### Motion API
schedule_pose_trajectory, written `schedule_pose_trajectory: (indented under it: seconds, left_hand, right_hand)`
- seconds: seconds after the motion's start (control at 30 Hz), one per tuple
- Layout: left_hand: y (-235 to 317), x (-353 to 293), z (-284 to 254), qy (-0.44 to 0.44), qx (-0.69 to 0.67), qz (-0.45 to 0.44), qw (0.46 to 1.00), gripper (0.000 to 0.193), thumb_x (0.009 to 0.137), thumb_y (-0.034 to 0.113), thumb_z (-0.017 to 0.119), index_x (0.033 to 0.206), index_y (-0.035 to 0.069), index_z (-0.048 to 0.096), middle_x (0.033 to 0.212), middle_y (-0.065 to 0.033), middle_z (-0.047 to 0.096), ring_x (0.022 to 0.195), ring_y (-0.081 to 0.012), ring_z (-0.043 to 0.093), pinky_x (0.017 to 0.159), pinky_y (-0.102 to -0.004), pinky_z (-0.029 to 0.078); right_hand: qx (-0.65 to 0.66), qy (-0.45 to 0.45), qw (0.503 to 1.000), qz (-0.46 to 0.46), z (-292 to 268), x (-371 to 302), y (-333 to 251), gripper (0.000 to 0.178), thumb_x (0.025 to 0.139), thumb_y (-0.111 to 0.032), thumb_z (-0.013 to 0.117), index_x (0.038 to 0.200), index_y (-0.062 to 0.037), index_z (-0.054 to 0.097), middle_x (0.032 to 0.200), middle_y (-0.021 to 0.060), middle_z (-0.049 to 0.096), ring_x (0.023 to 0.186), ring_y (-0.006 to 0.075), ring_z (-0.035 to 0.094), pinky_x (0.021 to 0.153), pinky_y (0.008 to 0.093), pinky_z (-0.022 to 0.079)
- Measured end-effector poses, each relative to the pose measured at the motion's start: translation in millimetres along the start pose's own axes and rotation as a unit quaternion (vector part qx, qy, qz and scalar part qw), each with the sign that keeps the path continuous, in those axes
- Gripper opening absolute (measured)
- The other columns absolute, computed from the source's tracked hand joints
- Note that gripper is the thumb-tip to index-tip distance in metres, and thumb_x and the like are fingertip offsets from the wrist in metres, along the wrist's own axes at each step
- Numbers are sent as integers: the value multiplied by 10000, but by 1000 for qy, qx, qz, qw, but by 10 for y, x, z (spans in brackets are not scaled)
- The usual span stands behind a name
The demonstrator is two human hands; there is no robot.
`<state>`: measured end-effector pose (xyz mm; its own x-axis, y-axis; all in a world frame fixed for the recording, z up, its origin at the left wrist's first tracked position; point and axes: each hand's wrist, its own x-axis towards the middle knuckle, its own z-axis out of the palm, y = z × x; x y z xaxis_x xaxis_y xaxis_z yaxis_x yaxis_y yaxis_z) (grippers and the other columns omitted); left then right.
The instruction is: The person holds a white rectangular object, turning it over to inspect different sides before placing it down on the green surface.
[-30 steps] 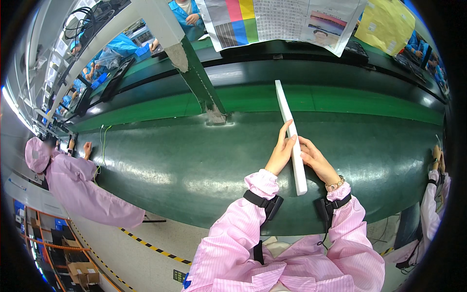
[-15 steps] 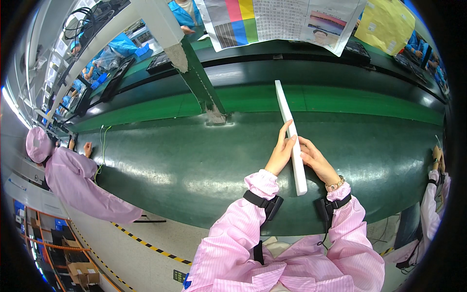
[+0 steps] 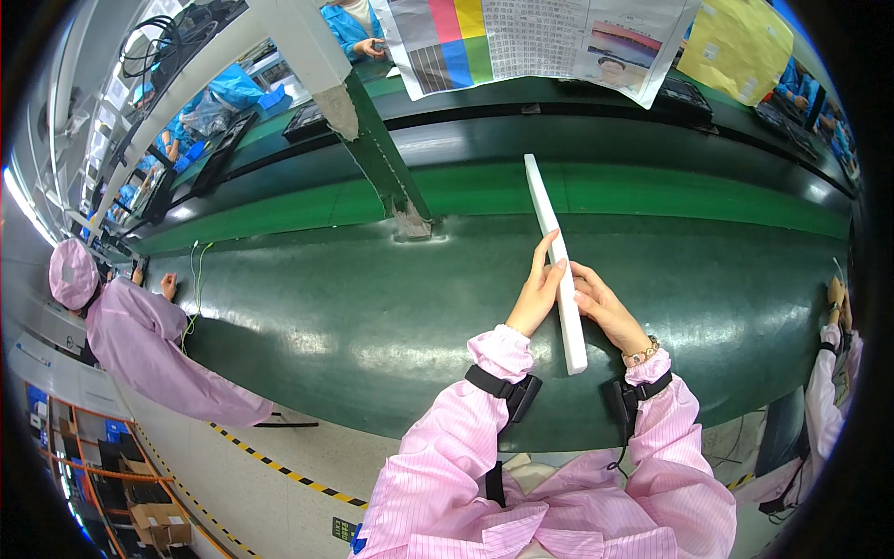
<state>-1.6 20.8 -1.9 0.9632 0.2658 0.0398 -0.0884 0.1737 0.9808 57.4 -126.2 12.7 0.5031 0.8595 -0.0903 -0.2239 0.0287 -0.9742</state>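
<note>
A long, thin white slab [image 3: 569,321] stands on edge above the green work surface, its narrow side facing up; its exact kind I cannot make out. It slants from the far side down toward me. My left hand [image 3: 537,291] presses against its left side, with the index finger stretched along it. On the other side, my right hand [image 3: 603,303] closes around it with bent fingers, partly hidden behind the slab. Both hands grip it near its middle. Whether its lower edge touches the table cannot be made out.
The green bench [image 3: 354,307] curves across the view, with a scuffed green post [image 3: 377,149] rising from its far edge. Printed sheets [image 3: 540,42] and a yellow sheet [image 3: 740,47] hang ahead. A co-worker in pink [image 3: 154,335] works at the left beside a thin cable [image 3: 196,289].
My hands and the white slab stay practically still. Across the line, a person in blue has brought a hand further into view. The co-worker at the left has shifted slightly.
</note>
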Motion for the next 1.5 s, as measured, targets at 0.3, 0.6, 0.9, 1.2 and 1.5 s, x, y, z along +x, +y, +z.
schedule_pose_trajectory:
  seconds: [0.3, 0.6, 0.9, 1.2, 1.5]
  left_hand:
    - [6, -2, 10, 0, -6, 5, 1000, 479, 954, 229, 421, 1402, 219, 251, 965, -35, 487, 788, -90, 492, 722, -235, 435]
    - [-6, 10, 17, 13, -13, 17, 1000, 509, 951, 204, 447, 1411, 209, 230, 727, -19, 491, 682, -77, 458, 674, -232, 397]
    - [-22, 6, -6, -2, -2, 6, 1000, 481, 956, 225, 420, 1404, 222, 242, 935, -20, 483, 745, -76, 479, 674, -220, 428]
    - [-13, 0, 4, 1, 0, -1, 1000, 482, 955, 231, 421, 1402, 224, 243, 914, -16, 476, 728, -73, 467, 666, -221, 422]
    - [8, -5, 4, 0, 2, 0, 1000, 479, 955, 216, 413, 1402, 217, 242, 935, -28, 482, 734, -78, 476, 667, -222, 426]
  right_hand:
    - [-3, 17, 999, -34, 29, 15, 22, 614, 900, -305, 546, 1373, -33, 264, 1093, 50, 560, 886, 97, 535, 694, 231, 447]
    - [-5, 15, 999, -34, 34, 12, 10, 613, 900, -306, 546, 1373, -35, 265, 1095, 53, 561, 895, 98, 537, 696, 232, 448]
    - [-3, 17, 999, -35, 28, 14, 25, 612, 899, -303, 546, 1373, -36, 266, 1095, 58, 563, 900, 101, 541, 695, 232, 449]
    - [-3, 17, 999, -34, 29, 13, 26, 607, 901, -298, 543, 1372, -34, 265, 1099, 60, 563, 893, 103, 542, 695, 234, 452]
    - [15, -3, 1000, -8, -14, 12, 46, 631, 893, -328, 555, 1387, -69, 260, 1230, 74, 500, 1101, 136, 484, 955, 294, 371]
